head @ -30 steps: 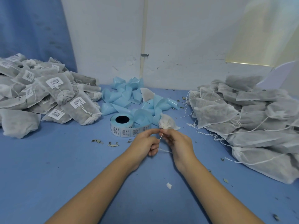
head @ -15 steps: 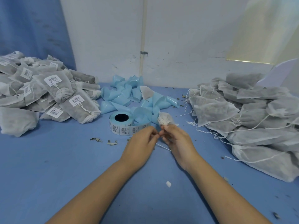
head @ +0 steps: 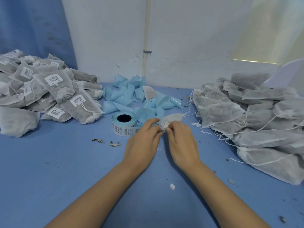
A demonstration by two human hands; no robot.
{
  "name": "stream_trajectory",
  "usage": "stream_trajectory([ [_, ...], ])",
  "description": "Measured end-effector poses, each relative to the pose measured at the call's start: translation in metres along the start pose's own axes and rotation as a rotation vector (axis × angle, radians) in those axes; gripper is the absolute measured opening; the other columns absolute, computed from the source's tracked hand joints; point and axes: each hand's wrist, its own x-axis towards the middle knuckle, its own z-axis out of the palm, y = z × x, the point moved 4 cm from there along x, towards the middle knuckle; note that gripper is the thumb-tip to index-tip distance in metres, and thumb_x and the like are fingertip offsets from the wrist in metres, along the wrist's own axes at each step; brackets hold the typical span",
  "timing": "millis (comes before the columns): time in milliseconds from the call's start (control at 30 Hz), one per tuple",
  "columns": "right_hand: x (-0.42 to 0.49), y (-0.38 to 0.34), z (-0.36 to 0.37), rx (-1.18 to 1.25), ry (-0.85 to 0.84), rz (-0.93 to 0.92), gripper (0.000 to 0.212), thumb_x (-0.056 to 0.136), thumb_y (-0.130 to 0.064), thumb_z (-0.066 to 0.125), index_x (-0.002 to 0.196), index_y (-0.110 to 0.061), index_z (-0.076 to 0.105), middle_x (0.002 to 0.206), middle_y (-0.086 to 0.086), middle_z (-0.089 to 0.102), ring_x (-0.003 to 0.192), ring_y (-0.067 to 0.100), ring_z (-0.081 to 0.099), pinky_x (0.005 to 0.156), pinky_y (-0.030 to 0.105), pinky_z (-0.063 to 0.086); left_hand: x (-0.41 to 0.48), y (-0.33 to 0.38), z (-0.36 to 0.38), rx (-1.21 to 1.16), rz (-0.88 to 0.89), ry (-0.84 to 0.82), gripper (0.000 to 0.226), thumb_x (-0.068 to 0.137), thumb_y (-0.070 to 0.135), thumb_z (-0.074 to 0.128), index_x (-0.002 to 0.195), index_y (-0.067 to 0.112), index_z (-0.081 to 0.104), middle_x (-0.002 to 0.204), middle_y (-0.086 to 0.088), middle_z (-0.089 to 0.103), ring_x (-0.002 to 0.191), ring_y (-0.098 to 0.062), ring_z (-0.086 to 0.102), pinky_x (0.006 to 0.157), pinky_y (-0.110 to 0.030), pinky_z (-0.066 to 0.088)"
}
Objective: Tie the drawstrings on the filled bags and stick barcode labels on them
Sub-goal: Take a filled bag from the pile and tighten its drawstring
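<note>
A filled white mesh bag [head: 171, 119] lies at the table's middle, its gathered neck pointing toward me. My left hand [head: 142, 143] and my right hand [head: 181, 141] meet at that neck, each pinching the thin white drawstring between fingertips; the string itself is mostly hidden by my fingers. A roll of barcode labels [head: 123, 125] stands just left of my left hand. Labelled, tied bags [head: 54, 94] are heaped at the left. Bags without labels and with loose strings [head: 256, 122] are piled at the right.
Crumpled blue backing strips [head: 131, 97] lie behind the roll, near the white wall. Dried leaf bits [head: 105, 142] and a small white scrap [head: 172, 186] dot the blue table [head: 57, 170]. A pale pipe [head: 146, 38] runs up the wall.
Both hands have moved up to the bag's neck and drawn together; the stretch of string seen between them earlier is no longer visible. The bag now lies lower, tilted to the right.
</note>
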Motion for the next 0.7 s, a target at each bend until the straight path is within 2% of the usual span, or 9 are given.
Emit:
stream_trajectory([
  [67,-0.003,-0.008,-0.001,-0.131,0.032,-0.084,0.015,0.099,-0.018,0.041,0.094,-0.014,0.054,0.098,0.002,0.057,0.095,0.024,0.046,0.073,0.035,0.032,0.000,0.005,0.003,-0.073,0.048,-0.021,0.016,0.099,0.021,0.045,0.099,0.014,0.060,0.146,0.020,0.037,0.105,-0.004,0.054,0.078,-0.030,0.047],
  [100,-0.005,-0.012,-0.003,-0.138,0.060,-0.121,0.012,0.096,-0.013,0.045,0.092,-0.011,0.056,0.098,0.004,0.060,0.097,0.027,0.049,0.074,0.036,0.034,-0.001,0.008,0.005,-0.169,0.056,-0.024,0.016,0.099,0.014,0.046,0.103,0.011,0.061,0.143,0.019,0.040,0.108,0.005,0.051,0.084,-0.021,0.045],
  [133,-0.008,-0.015,-0.005,-0.127,0.092,-0.159,0.009,0.091,-0.008,0.049,0.090,-0.009,0.058,0.097,0.005,0.062,0.097,0.029,0.053,0.074,0.038,0.038,-0.001,0.010,0.006,-0.282,0.047,-0.026,0.020,0.098,0.006,0.045,0.111,0.007,0.060,0.135,0.017,0.046,0.105,0.015,0.047,0.087,-0.009,0.040],
  [200,-0.013,-0.020,-0.010,-0.115,0.158,-0.225,0.016,0.078,-0.004,0.052,0.090,-0.007,0.062,0.098,0.007,0.066,0.097,0.030,0.060,0.074,0.037,0.047,-0.001,0.010,0.009,-0.466,-0.023,-0.019,0.032,0.097,-0.002,0.042,0.127,0.003,0.052,0.112,0.016,0.053,0.095,0.022,0.047,0.084,-0.002,0.037],
  [300,-0.017,-0.024,-0.008,-0.080,0.178,-0.265,0.036,0.072,-0.005,0.053,0.105,-0.004,0.066,0.113,0.007,0.067,0.108,0.028,0.062,0.082,0.039,0.052,0.001,0.003,0.011,-0.596,-0.088,0.013,0.028,0.098,0.002,0.041,0.124,-0.001,0.051,0.105,0.023,0.053,0.096,0.021,0.049,0.086,-0.004,0.037],
  [433,-0.019,-0.025,-0.004,-0.054,0.175,-0.268,0.053,0.074,-0.007,0.051,0.127,-0.006,0.058,0.134,0.005,0.058,0.126,0.025,0.051,0.098,0.031,0.040,0.005,0.001,0.005,-0.684,-0.096,0.073,0.022,0.100,0.004,0.041,0.119,0.001,0.052,0.109,0.026,0.054,0.106,0.016,0.050,0.091,-0.007,0.037],
  [500,-0.019,-0.025,-0.005,-0.028,0.187,-0.255,0.055,0.076,-0.007,0.049,0.131,-0.007,0.056,0.138,0.004,0.054,0.128,0.025,0.049,0.101,0.027,0.032,0.005,0.004,0.004,-0.682,-0.088,0.077,0.025,0.100,0.005,0.041,0.122,-0.001,0.051,0.109,0.025,0.054,0.107,0.017,0.049,0.092,-0.006,0.035],
  [567,-0.019,-0.024,-0.007,-0.005,0.214,-0.238,0.055,0.077,-0.006,0.049,0.131,-0.009,0.056,0.139,0.001,0.053,0.127,0.023,0.049,0.100,0.029,0.036,0.004,0.007,0.006,-0.661,-0.083,0.070,0.027,0.100,0.006,0.041,0.124,0.003,0.051,0.112,0.023,0.055,0.106,0.016,0.050,0.090,-0.005,0.035],
  [700,-0.019,-0.023,-0.007,0.021,0.285,-0.262,0.042,0.082,-0.008,0.052,0.123,-0.010,0.064,0.131,-0.003,0.060,0.116,0.018,0.049,0.093,0.032,0.042,0.001,0.007,0.010,-0.638,-0.121,0.024,0.018,0.099,0.006,0.042,0.110,0.009,0.056,0.104,0.001,0.064,0.095,-0.006,0.058,0.082,-0.014,0.044],
])
